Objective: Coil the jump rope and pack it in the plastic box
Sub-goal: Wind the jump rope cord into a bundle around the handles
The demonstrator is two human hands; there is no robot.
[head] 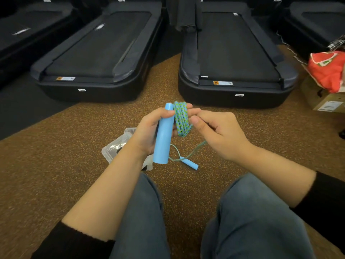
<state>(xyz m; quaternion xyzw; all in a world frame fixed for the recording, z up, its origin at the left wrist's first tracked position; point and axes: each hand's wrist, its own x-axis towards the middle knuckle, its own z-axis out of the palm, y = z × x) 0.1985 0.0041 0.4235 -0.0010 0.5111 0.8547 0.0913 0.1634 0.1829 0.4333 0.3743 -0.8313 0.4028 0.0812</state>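
Note:
My left hand (pixel 149 128) grips one light-blue handle (pixel 163 135) of the jump rope upright, with several loops of blue-green rope (pixel 182 119) wound round its fingers. My right hand (pixel 218 131) pinches the rope beside the coil. A loose length of rope (pixel 194 151) hangs down from it to the second blue handle (pixel 190 164), which lies on the floor. The clear plastic box (pixel 116 146) sits on the floor under my left wrist, partly hidden by the arm.
I sit on a speckled brown floor (pixel 56 165), my jeans-clad knees at the bottom of the view. Two black treadmills (pixel 97 58) (pixel 237 58) stand ahead. A cardboard box (pixel 324 101) with a red bag (pixel 328 70) is at the right.

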